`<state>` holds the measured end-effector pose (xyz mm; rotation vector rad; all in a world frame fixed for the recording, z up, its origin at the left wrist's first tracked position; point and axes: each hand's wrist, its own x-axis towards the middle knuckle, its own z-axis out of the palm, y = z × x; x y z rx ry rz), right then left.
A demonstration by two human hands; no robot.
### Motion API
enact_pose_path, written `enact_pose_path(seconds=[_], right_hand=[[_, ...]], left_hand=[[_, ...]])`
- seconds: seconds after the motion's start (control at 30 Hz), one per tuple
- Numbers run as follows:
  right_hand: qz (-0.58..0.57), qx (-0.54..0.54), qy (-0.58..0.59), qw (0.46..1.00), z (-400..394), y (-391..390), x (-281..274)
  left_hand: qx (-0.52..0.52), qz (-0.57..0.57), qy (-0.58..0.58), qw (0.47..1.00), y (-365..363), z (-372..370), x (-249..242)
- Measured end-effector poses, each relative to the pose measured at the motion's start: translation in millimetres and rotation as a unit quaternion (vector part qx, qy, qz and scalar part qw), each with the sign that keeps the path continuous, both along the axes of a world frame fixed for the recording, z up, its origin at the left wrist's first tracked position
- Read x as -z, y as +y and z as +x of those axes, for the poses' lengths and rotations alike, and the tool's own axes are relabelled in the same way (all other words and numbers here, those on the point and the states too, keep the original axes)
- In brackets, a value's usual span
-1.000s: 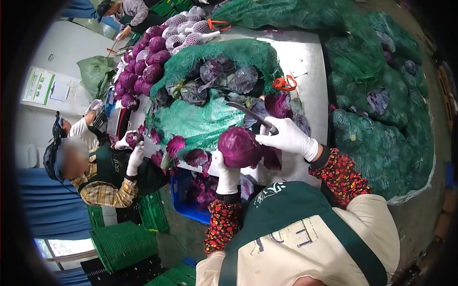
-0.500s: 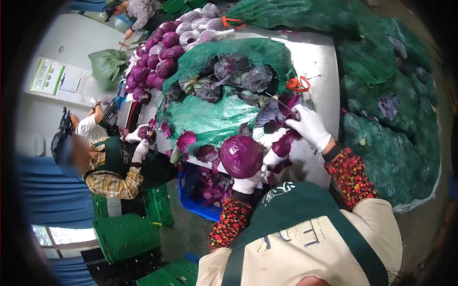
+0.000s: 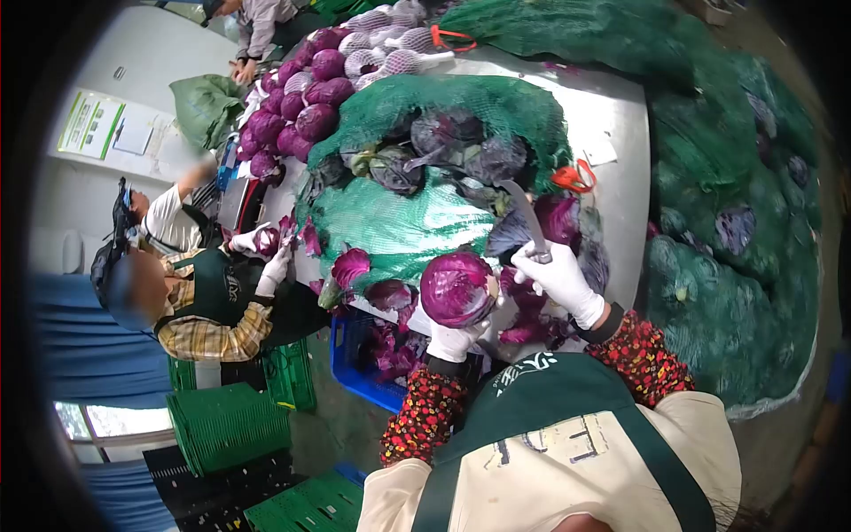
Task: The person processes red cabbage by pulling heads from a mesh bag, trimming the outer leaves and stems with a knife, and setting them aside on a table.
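Note:
A round red cabbage (image 3: 456, 289) rests in my left hand (image 3: 454, 340), which wears a white glove and grips it from below. My right hand (image 3: 560, 282), gloved too, is closed round the handle of a knife (image 3: 526, 213); its curved blade points up and away from me, apart from the cabbage. Loose purple leaves (image 3: 558, 222) lie on the table around my right hand. Just beyond both hands, a green mesh sack (image 3: 390, 222) lies with its mouth spread, several untrimmed cabbages (image 3: 443, 133) showing in it.
A blue crate (image 3: 355, 377) with leaf scraps stands below the table edge (image 3: 631, 177). Trimmed cabbages (image 3: 315, 122) are piled at the far end, some in white net sleeves. Full mesh sacks (image 3: 709, 293) fill the right side. At left a co-worker (image 3: 213, 301) handles a cabbage.
My right hand has come back from the leaves toward the cabbage, with the knife blade now raised. The cabbage has turned in my left hand, showing a paler side.

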<state>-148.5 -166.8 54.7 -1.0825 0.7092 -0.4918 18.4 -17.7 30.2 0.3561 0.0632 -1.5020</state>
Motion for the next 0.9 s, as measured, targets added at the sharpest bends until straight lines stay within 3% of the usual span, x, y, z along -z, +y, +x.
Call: enact_pose_path(seconds=[0.07,0.17,0.27,0.33,0.37,0.4,0.5,0.57,0.63,0.67,0.77,0.83,0.9], right_hand=[[0.023,-0.002,-0.002,1.0,3,-8,7],[0.018,-0.019,0.025,0.999,-2,-23,24],[0.033,-0.025,0.059,0.997,-17,-42,32],[0.025,-0.03,0.074,0.996,-31,-55,47],[0.024,-0.036,0.078,0.996,-34,-60,55],[0.019,-0.039,0.073,0.996,-32,-61,56],[0.038,-0.018,0.096,0.995,-30,-64,57],[0.042,-0.013,0.08,0.996,-20,-62,59],[0.056,-0.046,0.098,0.993,-12,-61,62],[0.057,-0.056,0.102,0.992,-7,-59,58],[0.064,-0.076,0.11,0.989,5,-54,54],[0.053,-0.094,0.101,0.989,3,-53,59],[0.06,-0.088,0.11,0.988,3,-54,59]], left_hand=[[-0.003,-0.048,0.01,0.999,-11,18,1],[-0.087,0.0,-0.005,0.996,-26,49,-16],[-0.154,0.058,-0.11,0.98,-45,117,-20],[-0.198,0.089,-0.376,0.901,-60,169,-21],[-0.227,0.076,-0.253,0.937,-68,198,-26],[-0.211,0.008,-0.27,0.94,-75,222,-22],[-0.281,0.143,-0.158,0.936,-109,308,-40],[-0.304,0.154,-0.263,0.903,-142,322,-61],[-0.314,0.164,-0.256,0.9,-173,324,-88],[-0.297,0.128,-0.282,0.903,-187,339,-86],[-0.412,0.092,-0.293,0.858,-233,359,-96],[-0.42,0.009,-0.218,0.881,-249,384,-100],[-0.375,-0.051,-0.299,0.876,-252,416,-88]])
